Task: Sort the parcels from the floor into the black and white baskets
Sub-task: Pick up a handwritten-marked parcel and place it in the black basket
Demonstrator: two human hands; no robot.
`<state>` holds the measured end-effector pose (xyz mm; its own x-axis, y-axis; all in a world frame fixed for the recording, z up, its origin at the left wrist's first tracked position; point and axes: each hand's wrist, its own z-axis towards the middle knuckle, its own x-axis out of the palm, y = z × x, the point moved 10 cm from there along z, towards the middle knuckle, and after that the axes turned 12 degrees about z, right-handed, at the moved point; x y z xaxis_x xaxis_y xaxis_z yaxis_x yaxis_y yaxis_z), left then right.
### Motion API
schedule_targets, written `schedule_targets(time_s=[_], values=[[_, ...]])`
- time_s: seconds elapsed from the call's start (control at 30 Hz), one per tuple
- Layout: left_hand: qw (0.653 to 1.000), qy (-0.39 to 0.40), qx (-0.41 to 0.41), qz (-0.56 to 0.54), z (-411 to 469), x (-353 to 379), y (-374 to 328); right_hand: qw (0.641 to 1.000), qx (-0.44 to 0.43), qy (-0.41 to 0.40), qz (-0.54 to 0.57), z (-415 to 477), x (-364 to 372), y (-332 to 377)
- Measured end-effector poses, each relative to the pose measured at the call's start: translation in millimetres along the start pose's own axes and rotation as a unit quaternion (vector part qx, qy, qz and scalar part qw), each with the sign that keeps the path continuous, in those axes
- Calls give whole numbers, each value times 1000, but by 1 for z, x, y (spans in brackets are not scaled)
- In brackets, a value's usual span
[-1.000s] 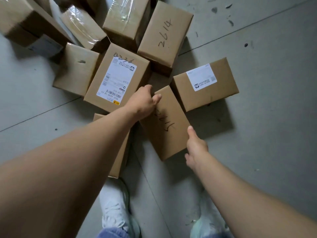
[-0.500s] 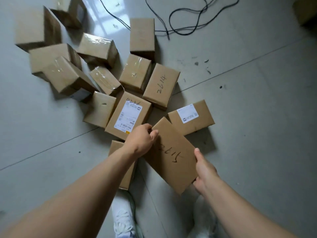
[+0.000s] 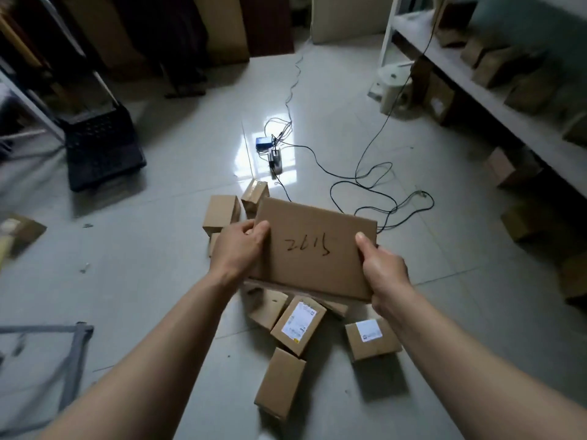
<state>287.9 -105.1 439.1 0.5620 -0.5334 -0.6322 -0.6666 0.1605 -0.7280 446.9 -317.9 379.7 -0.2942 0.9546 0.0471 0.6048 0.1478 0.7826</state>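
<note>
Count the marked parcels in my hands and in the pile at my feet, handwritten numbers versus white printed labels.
Handwritten number: 1, the held parcel
White printed label: 2, the left labelled parcel and the right labelled parcel
Total: 3

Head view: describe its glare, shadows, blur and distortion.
Head view: bright window glare on the glossy grey tiled floor beside the tangled black cable; dark corners around the black slatted plastic basket; wide-angle bending at the edges; soft blur overall, yet the handwritten brown cardboard parcel stays legible.
</note>
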Motion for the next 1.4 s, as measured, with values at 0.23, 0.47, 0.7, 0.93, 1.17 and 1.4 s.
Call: schedule_targets(time_s=[0.23, 0.47, 0.7, 0.93, 1.17, 1.4], values=[[983, -150, -3, -106, -62, -187, -66, 975, -184, 124, -16, -142, 103, 166], [923, -304, -11, -236, -175, -325, -79, 928, -248, 279, 17, -285, 175, 218], [856, -438, -54, -267, -293, -416, -33, 865, -242, 438, 12, -407, 246, 200], [791, -535, -100, -279, -384, -505, 60, 813, -209, 543, -32, -522, 350, 126], [729, -601, -131, -301, -440, -606, 184, 771, -194, 600, -86, -627, 476, 23], [691, -634, -179, -298, -466, -675, 289, 747, -181, 621, -152, -690, 576, -67]])
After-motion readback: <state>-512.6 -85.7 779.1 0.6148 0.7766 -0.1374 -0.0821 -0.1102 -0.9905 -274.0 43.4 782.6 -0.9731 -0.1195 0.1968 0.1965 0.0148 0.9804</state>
